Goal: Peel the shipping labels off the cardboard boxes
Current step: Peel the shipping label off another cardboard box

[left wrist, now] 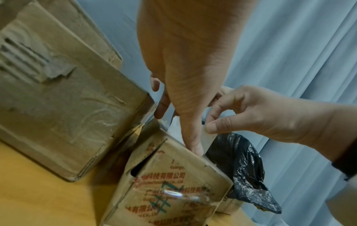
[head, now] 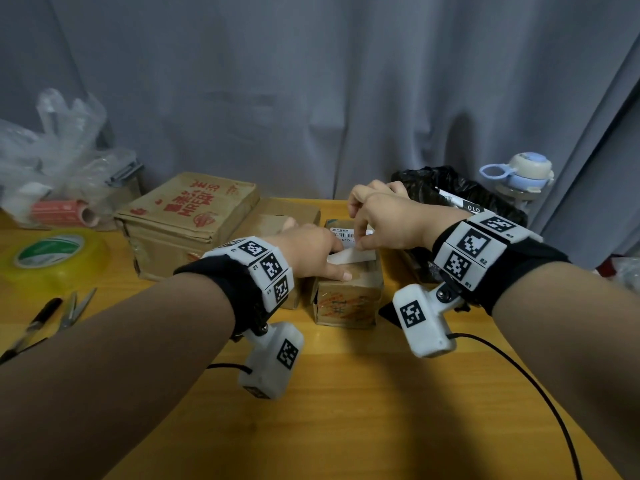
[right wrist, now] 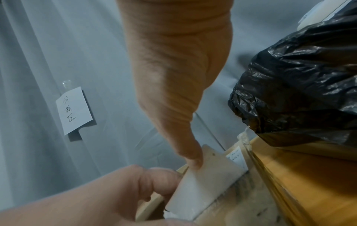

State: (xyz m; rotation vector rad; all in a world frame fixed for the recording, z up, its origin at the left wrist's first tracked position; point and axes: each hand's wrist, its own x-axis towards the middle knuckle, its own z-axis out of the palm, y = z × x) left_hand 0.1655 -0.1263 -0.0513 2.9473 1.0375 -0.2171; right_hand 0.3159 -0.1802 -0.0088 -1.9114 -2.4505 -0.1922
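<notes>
A small printed cardboard box (head: pixel 349 299) stands mid-table. Its white shipping label (head: pixel 349 256) is half lifted, and the barcode end (head: pixel 343 233) still lies on the lid. My right hand (head: pixel 360 237) pinches the loose end of the label (right wrist: pixel 204 183) between thumb and forefinger, above the box. My left hand (head: pixel 311 251) lies flat on the box top. Its thumb (left wrist: pixel 193 142) presses the near edge beside the label (left wrist: pixel 208 137), and its fingers reach past the far left side. In the left wrist view the right hand (left wrist: pixel 251 113) shows from the side, above the box (left wrist: pixel 173 183).
A large box with red print (head: pixel 187 220) and a flat brown box (head: pixel 277 216) sit left of the small one. A black plastic bag (head: pixel 460 192) and a water bottle (head: pixel 519 178) are at the right. A yellow tape roll (head: pixel 52 254), scissors (head: pixel 76 306) and a pen (head: pixel 38 320) lie at the left.
</notes>
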